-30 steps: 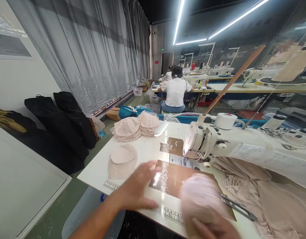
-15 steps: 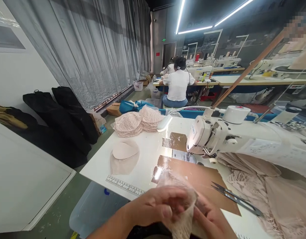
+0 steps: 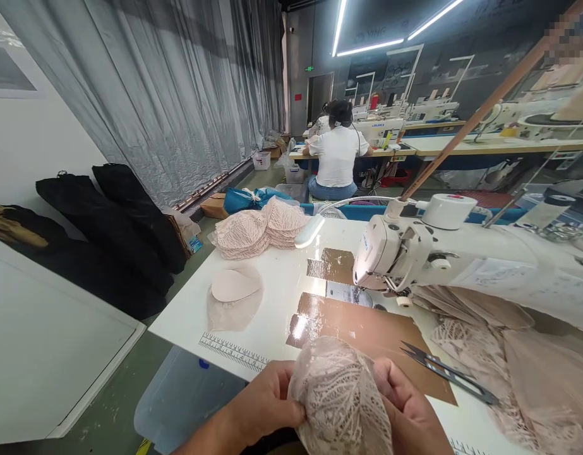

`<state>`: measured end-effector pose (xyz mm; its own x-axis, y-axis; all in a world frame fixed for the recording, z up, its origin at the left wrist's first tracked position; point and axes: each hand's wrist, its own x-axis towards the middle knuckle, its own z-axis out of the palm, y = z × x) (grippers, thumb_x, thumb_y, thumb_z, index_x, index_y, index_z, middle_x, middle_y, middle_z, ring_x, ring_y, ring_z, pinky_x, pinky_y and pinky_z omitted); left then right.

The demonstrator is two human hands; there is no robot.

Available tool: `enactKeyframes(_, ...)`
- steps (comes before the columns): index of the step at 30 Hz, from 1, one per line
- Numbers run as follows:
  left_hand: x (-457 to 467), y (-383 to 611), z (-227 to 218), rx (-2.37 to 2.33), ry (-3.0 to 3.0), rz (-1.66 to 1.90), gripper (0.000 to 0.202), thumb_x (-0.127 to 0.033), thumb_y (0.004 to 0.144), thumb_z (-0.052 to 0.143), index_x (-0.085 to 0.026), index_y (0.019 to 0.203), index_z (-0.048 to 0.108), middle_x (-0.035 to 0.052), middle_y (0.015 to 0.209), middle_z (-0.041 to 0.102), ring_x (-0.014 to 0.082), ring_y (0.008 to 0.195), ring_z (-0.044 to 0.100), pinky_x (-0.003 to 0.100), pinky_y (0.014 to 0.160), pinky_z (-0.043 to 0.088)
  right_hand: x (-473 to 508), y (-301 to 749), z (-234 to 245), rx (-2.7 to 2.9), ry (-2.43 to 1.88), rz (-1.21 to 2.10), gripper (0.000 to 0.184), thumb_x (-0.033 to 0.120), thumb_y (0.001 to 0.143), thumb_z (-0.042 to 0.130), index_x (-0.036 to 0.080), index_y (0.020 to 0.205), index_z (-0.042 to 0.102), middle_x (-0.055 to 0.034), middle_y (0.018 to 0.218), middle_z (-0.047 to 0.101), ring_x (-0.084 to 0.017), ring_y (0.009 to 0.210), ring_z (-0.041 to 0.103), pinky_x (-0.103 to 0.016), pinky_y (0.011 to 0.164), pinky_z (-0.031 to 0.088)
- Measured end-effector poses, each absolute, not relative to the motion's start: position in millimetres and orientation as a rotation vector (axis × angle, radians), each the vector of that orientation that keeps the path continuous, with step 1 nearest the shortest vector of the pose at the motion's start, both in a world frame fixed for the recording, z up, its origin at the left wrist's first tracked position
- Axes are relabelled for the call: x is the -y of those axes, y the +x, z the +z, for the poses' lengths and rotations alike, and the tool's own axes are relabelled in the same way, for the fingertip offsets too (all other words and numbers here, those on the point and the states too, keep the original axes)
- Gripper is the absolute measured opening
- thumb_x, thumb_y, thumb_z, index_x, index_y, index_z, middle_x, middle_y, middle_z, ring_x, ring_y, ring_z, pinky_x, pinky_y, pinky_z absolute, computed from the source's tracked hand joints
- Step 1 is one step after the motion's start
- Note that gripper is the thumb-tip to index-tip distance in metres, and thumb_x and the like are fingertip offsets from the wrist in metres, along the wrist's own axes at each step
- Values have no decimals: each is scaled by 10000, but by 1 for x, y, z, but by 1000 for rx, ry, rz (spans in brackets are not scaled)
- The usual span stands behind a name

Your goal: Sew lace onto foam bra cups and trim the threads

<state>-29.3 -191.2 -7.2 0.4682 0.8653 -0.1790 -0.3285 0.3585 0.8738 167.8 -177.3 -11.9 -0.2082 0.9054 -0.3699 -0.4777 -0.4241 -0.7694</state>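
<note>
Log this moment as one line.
left hand: holds lace piece edge | right hand: holds opposite edge | snips: lying partly on brown sheet | lace stacks: on table

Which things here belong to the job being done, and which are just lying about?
Likely part of the job:
lace piece, held by left hand and right hand
lace stacks
sewing machine
snips

Apparently just lying about:
blue bundle
cardboard box
</note>
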Motion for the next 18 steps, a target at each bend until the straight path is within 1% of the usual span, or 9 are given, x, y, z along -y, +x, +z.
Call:
enactKeyframes(2,194,-28,-11,-796,868,943,150,-190,633,699,-107,758,688,11,675,599,136,676,555,238,697,417,174,170,-21,668,-1010,1715,406,404,627,808,219,670,449,93,557,453,-66,485,393,-169,474,354)
enactKeyframes(4,194,-27,-13,-849,821,981,93,-131,609,650,-107,696,675,-1,638,578,110,626,515,214,646,403,173,170,-25,708,-1018,1670,361,417,648,787,239,732,484,78,611,515,-96,535,460,-199,519,403)
enactKeyframes(6,192,-25,-14,-873,738,997,82,-121,592,620,-110,666,656,-8,619,555,95,583,485,200,588,391,172,169,-25,738,-1051,1690,322,441,672,759,260,825,541,52,686,597,-140,597,545,-249,570,452)
enactKeyframes(8,191,-22,-13,-874,642,1023,83,-123,587,600,-115,661,637,-10,617,539,89,556,475,194,553,385,172,168,-22,763,-1079,1748,317,510,725,689,263,902,601,5,768,662,-199,684,614,-308,625,485)
enactKeyframes(10,191,-18,-11,-851,567,1061,103,-116,576,578,-119,668,624,-14,611,525,84,539,471,196,549,391,172,168,-19,769,-1071,1780,366,582,765,610,257,928,654,-36,824,696,-244,772,643,-349,685,497)
enactKeyframes(12,191,-15,-10,-829,519,1080,116,-114,562,577,-120,670,618,-18,595,516,80,520,463,201,551,396,173,168,-18,775,-1058,1750,389,588,756,618,262,957,684,-44,856,713,-252,806,649,-357,721,495)
enactKeyframes(15,190,-13,-12,-765,450,1079,104,-192,585,617,-123,662,619,3,599,545,114,547,510,242,596,434,173,167,-18,792,-1093,1732,316,520,707,710,232,837,704,-15,731,705,-201,636,626,-308,609,477)
enactKeyframes(17,188,-14,-15,-751,419,1098,197,-315,651,619,-128,706,643,40,651,602,176,648,585,298,683,469,172,168,-19,737,-1087,1759,303,505,692,732,206,721,695,-7,630,680,-183,561,606,-295,559,467)
enactKeyframes(18,187,-14,-17,-761,422,1108,270,-388,697,598,-129,743,658,61,687,629,207,714,612,327,735,477,171,169,-19,686,-1066,1764,303,502,687,736,202,706,699,-13,621,681,-194,573,618,-308,573,481)
